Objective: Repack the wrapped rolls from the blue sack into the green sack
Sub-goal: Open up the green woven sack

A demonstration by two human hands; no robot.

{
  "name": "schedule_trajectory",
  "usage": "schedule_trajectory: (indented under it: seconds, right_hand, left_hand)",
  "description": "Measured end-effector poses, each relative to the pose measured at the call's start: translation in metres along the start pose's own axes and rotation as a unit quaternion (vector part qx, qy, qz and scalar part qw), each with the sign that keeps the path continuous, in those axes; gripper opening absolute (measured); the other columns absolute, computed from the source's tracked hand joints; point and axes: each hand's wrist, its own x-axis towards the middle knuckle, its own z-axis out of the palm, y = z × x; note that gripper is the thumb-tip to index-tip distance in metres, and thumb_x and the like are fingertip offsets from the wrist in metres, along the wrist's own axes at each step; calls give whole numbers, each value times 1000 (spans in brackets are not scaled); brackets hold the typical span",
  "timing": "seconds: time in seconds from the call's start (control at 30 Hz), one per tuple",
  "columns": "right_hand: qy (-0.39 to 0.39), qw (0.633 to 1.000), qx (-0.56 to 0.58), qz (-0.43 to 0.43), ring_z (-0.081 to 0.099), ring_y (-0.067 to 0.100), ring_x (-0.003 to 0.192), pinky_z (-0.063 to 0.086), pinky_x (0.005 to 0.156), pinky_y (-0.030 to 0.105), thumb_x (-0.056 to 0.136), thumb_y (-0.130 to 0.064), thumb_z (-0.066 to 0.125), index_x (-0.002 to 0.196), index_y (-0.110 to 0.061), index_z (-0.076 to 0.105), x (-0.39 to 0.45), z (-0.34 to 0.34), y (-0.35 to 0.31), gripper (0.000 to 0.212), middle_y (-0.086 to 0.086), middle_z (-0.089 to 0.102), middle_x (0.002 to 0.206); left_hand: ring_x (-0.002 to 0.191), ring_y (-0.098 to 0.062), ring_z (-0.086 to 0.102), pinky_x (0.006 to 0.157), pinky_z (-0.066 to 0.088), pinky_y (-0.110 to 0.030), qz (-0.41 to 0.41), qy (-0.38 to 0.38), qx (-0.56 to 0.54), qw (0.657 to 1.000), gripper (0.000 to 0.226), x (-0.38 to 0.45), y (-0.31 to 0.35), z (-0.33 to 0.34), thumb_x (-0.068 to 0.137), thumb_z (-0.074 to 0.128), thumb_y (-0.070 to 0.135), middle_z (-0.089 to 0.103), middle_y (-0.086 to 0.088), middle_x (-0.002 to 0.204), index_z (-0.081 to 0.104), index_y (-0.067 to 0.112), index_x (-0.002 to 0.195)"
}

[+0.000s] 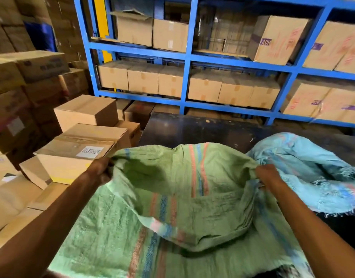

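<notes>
Nearest the camera, the green sack (172,207) lies spread across the dark worktop (202,129), its mouth pulled wide and facing the person. The left hand (101,171) grips the mouth's left edge, fingers clenched on a bunch of the woven cloth; the right hand (266,175) pinches the right edge in the same way. Between them the rim sags into a deep hollow that looks empty as far as it can be seen.

Just right of the right hand, touching or nearly touching the green cloth, the blue sack (304,167) lies slumped with a frayed edge toward the near right.

The step in hand appears to be opening the green sack to receive, so the repacking itself seems not yet begun. The next move likely calls for one hand to let go and reach right into the blue sack while the other keeps the green mouth open.

No wrapped rolls are visible; whether any sit inside the blue sack cannot be told, as its folds hide the interior and its right side is cut off by the frame. The hands are motion-blurred, so single fingers are hard to make out.

To the left stand stacked cardboard boxes (80,149); farther back, blue shelving (187,57) holds more cartons.
</notes>
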Motion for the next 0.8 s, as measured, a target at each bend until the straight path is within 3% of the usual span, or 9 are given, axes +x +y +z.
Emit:
schedule_trajectory:
  seconds: [0.1, 0.2, 0.27, 0.33, 0.43, 0.5, 0.63, 0.73, 0.8]
  right_hand:
    - [37, 963, 259, 68, 65, 26, 61, 56, 53, 37, 94, -22, 49, 100, -10, 59, 10, -48, 15, 17, 12, 70, 78]
    - [49, 918, 372, 127, 56, 11, 31, 45, 28, 25, 99, -20, 31, 78, -17, 53, 5, -84, 47, 30, -3, 60, 40]
    - [63, 914, 381, 128, 54, 10, 34, 47, 33, 22, 97, -21, 31, 74, -19, 49, -4, -85, 53, 30, -6, 59, 42]
    - [70, 935, 332, 105, 52, 14, 53, 46, 50, 25, 94, -25, 34, 71, -21, 46, -14, -77, 48, 27, -1, 56, 61]
    - [59, 970, 232, 37, 44, 17, 65, 42, 57, 29, 93, -23, 40, 73, -19, 49, -28, -69, 38, 22, 3, 48, 76]
    - [37, 983, 180, 18, 47, 17, 68, 42, 57, 28, 93, -20, 43, 76, -17, 53, -33, -66, 35, 20, 5, 52, 79]
    - [3, 984, 175, 29, 49, 17, 61, 46, 47, 23, 91, -8, 46, 81, -10, 57, -39, -51, 30, 15, 10, 57, 70]
    - [-61, 958, 279, 40, 66, 18, 58, 52, 42, 22, 95, -14, 48, 98, -11, 61, -39, -51, 31, 13, 1, 71, 62]
    - [-8, 939, 337, 65, 66, 9, 49, 49, 37, 21, 93, -20, 49, 99, -10, 61, -41, -60, 36, 17, -3, 71, 62]
  left_hand:
    - [28, -11, 51, 28, 42, -17, 30, 18, -72, 997, 46, 5, 19, -40, 89, 27, 11, 58, -3, 40, 62, 7, 59]
    - [43, -20, 62, 37, 53, -29, 31, 83, -102, 991, 27, 13, 20, -76, 87, 33, 17, 67, -7, 54, 59, 12, 81]
    - [47, -25, 62, 43, 51, -27, 52, 88, -96, 990, 33, 10, 13, -76, 88, 30, 26, 68, -6, 55, 60, 14, 80]
    - [50, -26, 58, 52, 45, -29, 69, 98, -57, 991, 37, 1, 10, -61, 88, 29, 31, 67, -7, 55, 60, 15, 75]
    - [76, -32, 61, 69, 50, -43, 188, 141, 105, 966, 36, 2, 1, -61, 89, 35, 30, 67, -24, 88, 64, 9, 82]
    - [87, -37, 62, 76, 51, -47, 219, 148, 205, 943, 37, 14, -7, -72, 81, 46, 34, 66, -27, 96, 67, 5, 86]
    - [66, -34, 58, 63, 41, -35, 158, 108, 173, 966, 18, 1, -7, -63, 82, 54, 15, 63, -27, 84, 65, 5, 72]
    - [43, -24, 57, 45, 50, -25, 41, 43, 71, 996, 30, -8, -1, -68, 91, 35, 15, 65, -19, 60, 57, 3, 74]
    - [34, -21, 53, 34, 46, -21, -13, 44, 37, 998, 35, -8, 3, -92, 93, 24, 17, 58, -12, 43, 50, 2, 76]
